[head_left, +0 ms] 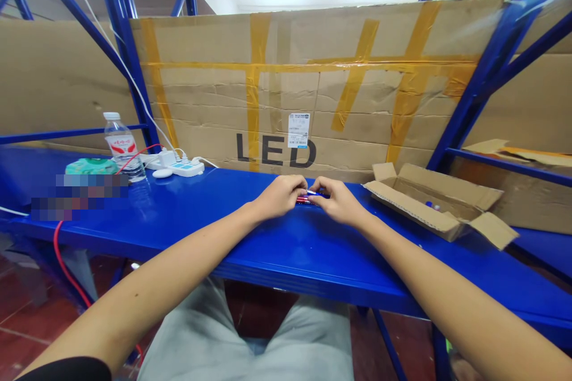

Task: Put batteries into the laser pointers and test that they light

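My left hand [282, 195] and my right hand [338, 200] meet over the middle of the blue table. Between their closed fingertips is a slim blue pen [318, 194] with a whitish part at its left end. My fingers cover much of it. Just beneath lies a red pen [305, 200], close to the tabletop and partly hidden by both hands. Whether any finger touches the red one cannot be made out.
An open cardboard box [415, 208] with small blue and white items inside stands at right. At left are a water bottle [123, 149], a power strip [187, 168] and a green packet [90, 166]. A large carton [214, 107] rises behind the blue table [187, 214].
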Motion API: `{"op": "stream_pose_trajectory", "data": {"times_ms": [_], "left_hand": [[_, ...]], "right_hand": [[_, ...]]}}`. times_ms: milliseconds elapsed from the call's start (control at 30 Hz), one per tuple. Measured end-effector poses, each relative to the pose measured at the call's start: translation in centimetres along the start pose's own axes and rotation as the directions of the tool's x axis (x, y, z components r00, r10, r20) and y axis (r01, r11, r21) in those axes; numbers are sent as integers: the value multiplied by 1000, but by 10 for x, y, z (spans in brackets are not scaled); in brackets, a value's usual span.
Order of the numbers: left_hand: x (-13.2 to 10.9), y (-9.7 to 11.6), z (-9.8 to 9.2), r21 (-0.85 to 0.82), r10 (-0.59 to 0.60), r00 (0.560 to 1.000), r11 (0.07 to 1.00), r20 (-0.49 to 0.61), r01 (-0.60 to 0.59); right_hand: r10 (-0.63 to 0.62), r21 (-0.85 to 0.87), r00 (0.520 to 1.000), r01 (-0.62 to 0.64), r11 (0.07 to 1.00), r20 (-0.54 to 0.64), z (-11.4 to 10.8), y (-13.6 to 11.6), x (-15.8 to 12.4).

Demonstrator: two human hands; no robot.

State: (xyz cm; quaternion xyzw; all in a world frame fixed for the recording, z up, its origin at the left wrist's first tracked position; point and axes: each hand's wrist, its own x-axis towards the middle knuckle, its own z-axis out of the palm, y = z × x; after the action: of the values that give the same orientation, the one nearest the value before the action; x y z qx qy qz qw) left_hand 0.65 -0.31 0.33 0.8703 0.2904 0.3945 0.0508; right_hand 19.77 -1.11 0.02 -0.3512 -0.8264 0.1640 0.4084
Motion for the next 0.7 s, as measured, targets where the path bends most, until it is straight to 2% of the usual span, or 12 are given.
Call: {"op": "stream_pose_trajectory", "data": {"times_ms": [133,233,367,467,600,700], "left_hand": [[1,-1,3,-32,-51,996,998,-70,49],[2,1,5,8,-41,991,999,-130,42],[0,5,8,110,55,997,993,-59,-48],[1,6,11,198,138,990,971,2,-136],[1,3,14,271,114,993,955,32,-118],[0,1,15,222,61,998,973,14,-63]], "right_hand": [[57,41,998,-56,998,-31,-1,-1,4],[119,146,992,-113,983,-36,0,-2,8],[209,353,976,-215,910,57,5,-3,10],[251,387,962,-275,880,112,8,-3,10],[299,363,948,-318,876,108,8,0,10],[285,333,947,-320,887,151,9,3,9]]}}
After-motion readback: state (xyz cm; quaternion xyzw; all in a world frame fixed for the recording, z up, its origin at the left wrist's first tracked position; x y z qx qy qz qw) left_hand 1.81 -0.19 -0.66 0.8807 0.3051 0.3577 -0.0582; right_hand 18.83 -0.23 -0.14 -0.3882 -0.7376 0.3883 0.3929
